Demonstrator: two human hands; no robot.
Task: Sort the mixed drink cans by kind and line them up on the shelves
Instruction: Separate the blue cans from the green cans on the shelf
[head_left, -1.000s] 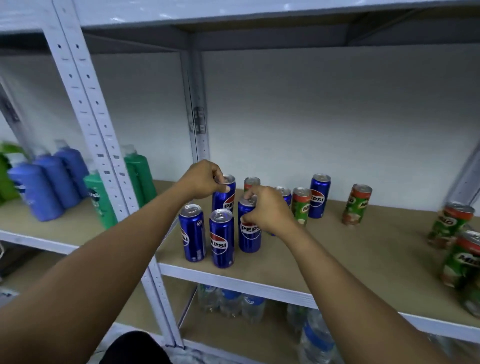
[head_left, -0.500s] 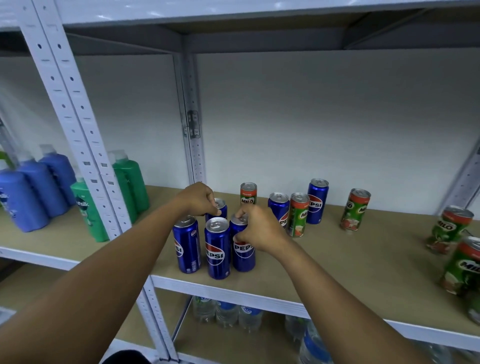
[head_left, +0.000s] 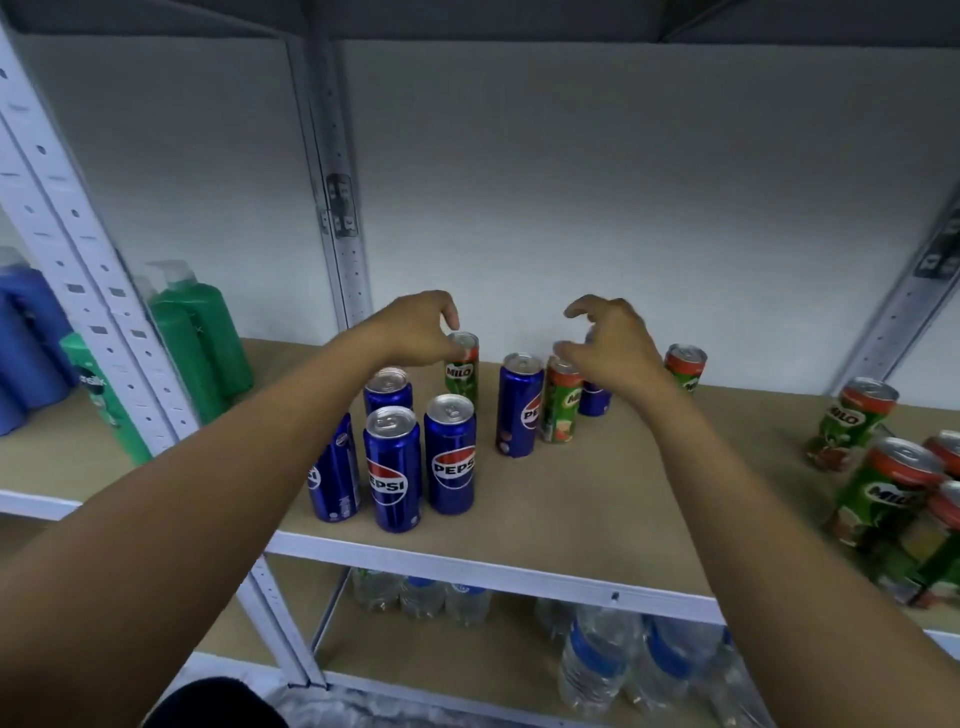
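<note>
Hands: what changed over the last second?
Both let go of the Pepsi cans grouped at front left and reached back. The left hand now touches the top of the rear Milo can; the right hand hovers open over the mixed cans. The Milo cans at right stayed.

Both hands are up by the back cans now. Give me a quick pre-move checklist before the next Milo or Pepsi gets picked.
1. Left hand lined up on a target: ok, fingertips at the rim of the back Milo can; whether it has a grip, cannot tell.
2. Right hand free: ok, fingers spread, holding nothing.
3. Right hand's target visible: not ok, it covers most of the rear Pepsi can.
4. Front Pepsi group upright and together: ok.
5. Kinds separated: not ok, a Milo can stands against a Pepsi can.
6. Bare shelf between the groups: ok.
</note>
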